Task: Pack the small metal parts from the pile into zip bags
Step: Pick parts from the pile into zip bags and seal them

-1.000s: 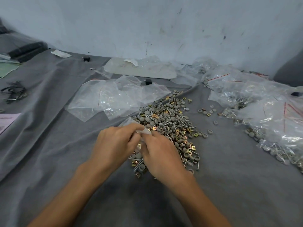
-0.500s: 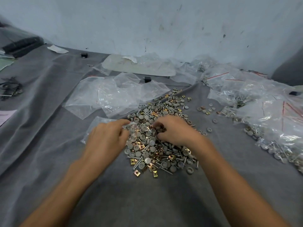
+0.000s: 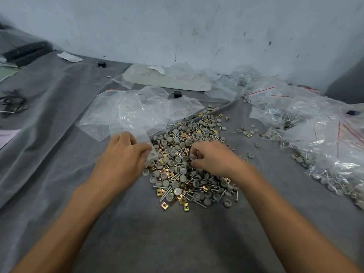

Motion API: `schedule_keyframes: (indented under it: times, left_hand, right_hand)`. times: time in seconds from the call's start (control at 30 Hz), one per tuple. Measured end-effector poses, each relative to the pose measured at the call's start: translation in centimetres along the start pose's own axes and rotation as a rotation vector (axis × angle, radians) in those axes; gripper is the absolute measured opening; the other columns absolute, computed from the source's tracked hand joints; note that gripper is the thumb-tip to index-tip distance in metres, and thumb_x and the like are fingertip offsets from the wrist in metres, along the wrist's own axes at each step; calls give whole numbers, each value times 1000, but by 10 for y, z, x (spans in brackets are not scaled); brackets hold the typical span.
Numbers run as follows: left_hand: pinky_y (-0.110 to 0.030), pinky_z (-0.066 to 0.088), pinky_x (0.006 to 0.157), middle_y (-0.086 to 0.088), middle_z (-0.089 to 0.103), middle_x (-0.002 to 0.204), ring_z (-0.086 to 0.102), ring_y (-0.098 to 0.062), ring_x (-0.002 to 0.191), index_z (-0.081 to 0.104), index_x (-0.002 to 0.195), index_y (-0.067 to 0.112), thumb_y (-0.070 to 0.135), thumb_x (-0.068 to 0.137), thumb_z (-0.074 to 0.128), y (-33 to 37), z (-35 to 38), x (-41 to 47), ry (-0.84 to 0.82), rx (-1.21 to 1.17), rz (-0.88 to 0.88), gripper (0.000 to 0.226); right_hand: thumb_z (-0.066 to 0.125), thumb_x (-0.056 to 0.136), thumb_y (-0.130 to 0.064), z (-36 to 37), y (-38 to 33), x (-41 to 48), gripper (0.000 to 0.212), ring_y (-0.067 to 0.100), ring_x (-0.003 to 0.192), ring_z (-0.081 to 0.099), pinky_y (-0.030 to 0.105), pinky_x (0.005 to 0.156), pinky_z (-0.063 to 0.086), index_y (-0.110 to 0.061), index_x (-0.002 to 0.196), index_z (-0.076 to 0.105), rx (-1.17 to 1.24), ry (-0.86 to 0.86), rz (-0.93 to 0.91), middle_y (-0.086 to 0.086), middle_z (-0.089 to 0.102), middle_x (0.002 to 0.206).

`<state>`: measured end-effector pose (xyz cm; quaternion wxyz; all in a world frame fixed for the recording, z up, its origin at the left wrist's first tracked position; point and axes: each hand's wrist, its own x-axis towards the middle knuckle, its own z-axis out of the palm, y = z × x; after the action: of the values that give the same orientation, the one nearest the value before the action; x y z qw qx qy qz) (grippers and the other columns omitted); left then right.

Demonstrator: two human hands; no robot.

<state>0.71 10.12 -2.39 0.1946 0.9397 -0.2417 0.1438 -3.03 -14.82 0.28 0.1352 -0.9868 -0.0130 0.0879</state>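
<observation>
A small packing workshop — a scuffed, stained pale wall (image 3: 197,26), a surface draped in grey cloth (image 3: 177,233), heaped clear plastic zip bags (image 3: 315,138) of hardware.

We record that the right grip (image 3: 212,157) curls its fingertips (image 3: 197,150) down into the pile (image 3: 183,182). Whether they pinch a part we cannot tell, and the parts beneath the palm are hidden. The left grip (image 3: 122,154) covers the lower edge of the zip bag (image 3: 144,138) it pinches, and what lies inside is not discernible. Both forearms are cut off by the bottom edge. The filled bags (image 3: 325,138) run off the right edge. At the left edge a pink sheet (image 3: 7,134) is cropped, and a black bundle (image 3: 11,101) is too blurred to identify. Marks on the pale sheet (image 3: 167,78) at the back of the surface (image 3: 177,233) are illegible
</observation>
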Motion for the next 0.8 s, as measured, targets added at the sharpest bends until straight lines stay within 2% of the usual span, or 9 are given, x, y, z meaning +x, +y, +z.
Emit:
schedule_keyframes:
  times: [0.07,0.2,0.33,0.43,0.5,0.6,0.67,0.77,0.8]
  left_hand:
    - [-34,37,72,3,49,94,45,-18,88,71,119,27,34,101,51,-3,-2,2,-59,-1,-24,27]
    - [-32,39,69,0,74,99,67,-23,92,73,113,24,26,102,52,5,-7,-2,-111,-32,-23,24]
    - [-28,44,55,8,70,75,61,-7,57,71,119,29,23,99,52,19,-5,-9,-191,-188,-140,27]
    - [-43,59,65,7,69,72,66,-13,58,66,125,29,23,99,55,26,-1,-10,-312,-422,-179,29]
    - [-42,60,68,7,69,67,66,-11,55,66,125,27,24,99,55,28,0,-8,-302,-446,-180,28]
    - [-18,48,50,21,63,53,57,-2,46,70,120,28,25,100,51,30,2,-7,-259,-348,-151,28]
    - [-15,39,46,33,55,50,53,2,43,70,117,30,26,102,47,32,2,-7,-257,-304,-133,28]
    - [-16,34,55,14,56,48,55,11,56,72,105,34,27,101,49,29,4,-6,-201,-283,-107,25]
    - [-18,33,56,15,55,50,55,12,60,72,102,34,25,100,49,28,3,-5,-179,-292,-94,24]
  right_hand:
    - [65,96,-31,2,2,-2,7,18,91,60,41,85,53,-28,95,59,7,4,6,-7,64,95]
    - [65,97,-34,4,7,-7,11,14,88,60,42,83,54,-31,91,56,59,25,4,-10,64,92]
    - [73,92,-32,0,16,-11,15,10,85,61,34,76,52,-32,84,59,162,88,-7,-12,64,88]
    - [72,93,-25,-3,21,-17,14,3,80,61,24,70,46,-32,85,63,295,161,-1,-12,66,85]
    - [72,93,-24,-4,20,-24,8,3,79,64,23,70,49,-29,89,68,417,195,-30,-9,69,84]
    - [75,91,-25,-5,3,-34,4,21,86,70,35,78,59,-24,94,73,639,151,-131,1,74,87]
    - [76,91,-25,-2,-14,-34,6,19,83,71,35,76,59,-24,96,74,674,104,-208,0,74,88]
    - [75,91,-21,6,-40,-27,4,9,75,65,35,71,56,-20,94,73,638,85,-262,0,73,84]
    - [75,91,-19,8,-47,-24,4,7,73,63,34,70,55,-17,94,73,613,93,-267,1,72,83]
